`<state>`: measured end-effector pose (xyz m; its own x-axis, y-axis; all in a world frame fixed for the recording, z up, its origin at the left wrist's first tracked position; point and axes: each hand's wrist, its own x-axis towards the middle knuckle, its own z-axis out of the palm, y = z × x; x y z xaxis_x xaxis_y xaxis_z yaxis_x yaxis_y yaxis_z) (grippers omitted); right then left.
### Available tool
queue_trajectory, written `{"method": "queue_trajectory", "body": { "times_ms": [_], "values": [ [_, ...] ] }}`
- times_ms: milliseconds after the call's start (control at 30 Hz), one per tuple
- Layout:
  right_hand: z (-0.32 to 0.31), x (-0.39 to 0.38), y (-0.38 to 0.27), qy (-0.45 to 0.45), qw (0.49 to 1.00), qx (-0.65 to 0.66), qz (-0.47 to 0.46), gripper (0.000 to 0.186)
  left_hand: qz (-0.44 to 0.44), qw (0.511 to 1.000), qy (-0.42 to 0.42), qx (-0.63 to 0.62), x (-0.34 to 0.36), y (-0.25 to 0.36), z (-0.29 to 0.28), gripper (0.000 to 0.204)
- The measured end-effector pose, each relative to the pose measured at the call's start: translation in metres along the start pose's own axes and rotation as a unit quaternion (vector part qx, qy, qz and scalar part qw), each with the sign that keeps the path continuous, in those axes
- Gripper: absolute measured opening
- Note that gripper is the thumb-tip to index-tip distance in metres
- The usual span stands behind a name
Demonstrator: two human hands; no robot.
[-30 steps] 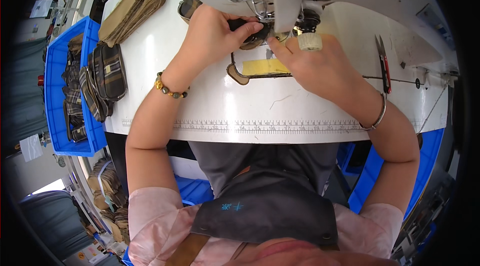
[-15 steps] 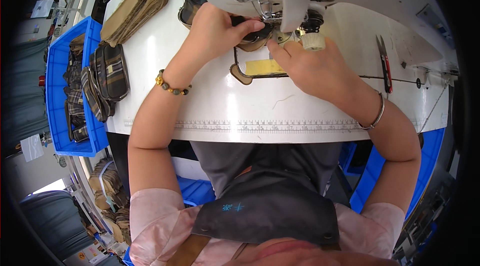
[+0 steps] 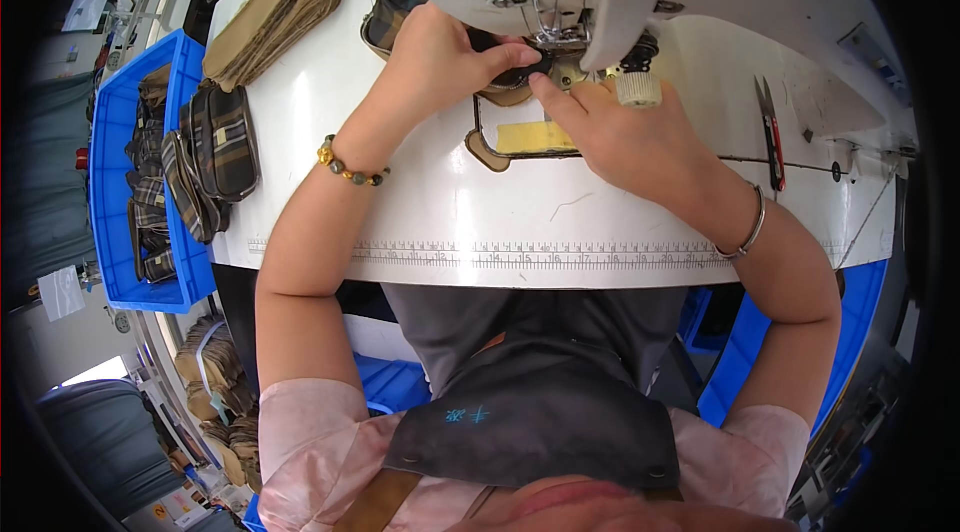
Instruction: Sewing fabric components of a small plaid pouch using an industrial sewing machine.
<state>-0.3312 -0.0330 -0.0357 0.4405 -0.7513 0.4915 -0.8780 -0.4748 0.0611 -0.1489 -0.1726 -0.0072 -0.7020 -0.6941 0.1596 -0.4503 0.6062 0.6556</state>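
Under the needle area of a white sewing machine (image 3: pixel 560 37) lies a dark plaid pouch (image 3: pixel 393 17) with a tan edge and what looks like a black zipper strip. My left hand (image 3: pixel 440 62) is closed over it, thumb pressing the dark strip just left of the presser foot (image 3: pixel 562 40). From the other side my right hand (image 3: pixel 625 132) meets the pouch's edge with a digit by the foot; its farther fingers are partly hidden behind the machine's cream knob (image 3: pixel 638 90). A yellow piece (image 3: pixel 535 138) lies flat on the table below the hands, beside a tan rounded tab (image 3: pixel 487 152).
Stacked tan fabric pieces (image 3: pixel 270 22) and finished-looking plaid pouches (image 3: pixel 220 147) lie at the left. A blue crate (image 3: pixel 110 232) of more pouches stands beyond. Red-and-black thread snips (image 3: pixel 772 137) lie at the right. A ruler strip (image 3: pixel 560 254) runs along the table's front.
The machine head sits slightly farther right and lower in the picture. Both hands stay at the pouch by the presser foot, with only small shifts of the fingers.
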Motion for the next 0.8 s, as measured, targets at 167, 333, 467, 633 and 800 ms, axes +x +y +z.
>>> {"method": "queue_trajectory", "body": {
  "times_ms": [167,333,467,633,800],
  "values": [
    [0.004,0.000,0.000,-0.009,1.000,0.012,0.024,0.042,-0.018,1.000,0.004,0.000,-0.001,0.006,0.000,0.030],
    [-0.001,0.002,-0.003,-0.014,0.999,0.002,0.030,0.036,-0.088,0.995,-0.021,0.033,0.000,0.021,-0.003,0.029],
    [-0.008,0.005,-0.005,-0.029,0.999,0.004,0.039,0.014,-0.079,0.995,-0.013,0.056,-0.001,0.021,-0.002,0.029],
    [-0.006,0.004,-0.002,-0.019,0.999,0.030,0.041,0.004,-0.059,0.993,0.008,0.101,-0.004,0.023,-0.001,0.028],
    [-0.006,0.000,-0.002,-0.127,0.990,-0.031,0.044,0.043,-0.086,0.990,-0.003,0.114,-0.003,0.028,-0.002,0.029]
  ]
}}
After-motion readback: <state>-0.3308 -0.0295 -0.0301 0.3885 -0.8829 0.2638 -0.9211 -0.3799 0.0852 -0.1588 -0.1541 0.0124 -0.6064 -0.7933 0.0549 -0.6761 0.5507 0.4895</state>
